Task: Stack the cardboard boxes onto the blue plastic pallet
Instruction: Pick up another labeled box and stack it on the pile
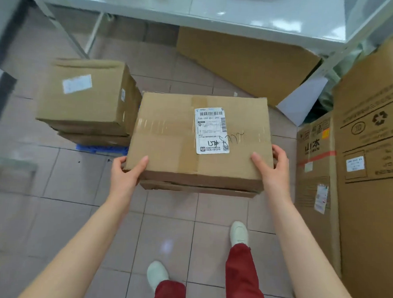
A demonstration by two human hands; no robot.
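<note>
A brown cardboard box (168,138) with a white shipping label and clear tape is held in front of me above the tiled floor. My left hand (126,171) grips its near left corner, thumb on top. My right hand (272,169) grips its near right corner the same way. A second flatter cardboard piece (197,189) shows just under the held box. To the left, another cardboard box (84,91) rests on lower boxes (92,139) stacked over the blue plastic pallet (99,148), of which only a thin strip shows.
Tall printed cartons (374,159) stand close on the right. A flat cardboard sheet (247,62) leans under a white metal table (199,8) ahead. My feet in white shoes (238,232) stand on the tiled floor behind the box.
</note>
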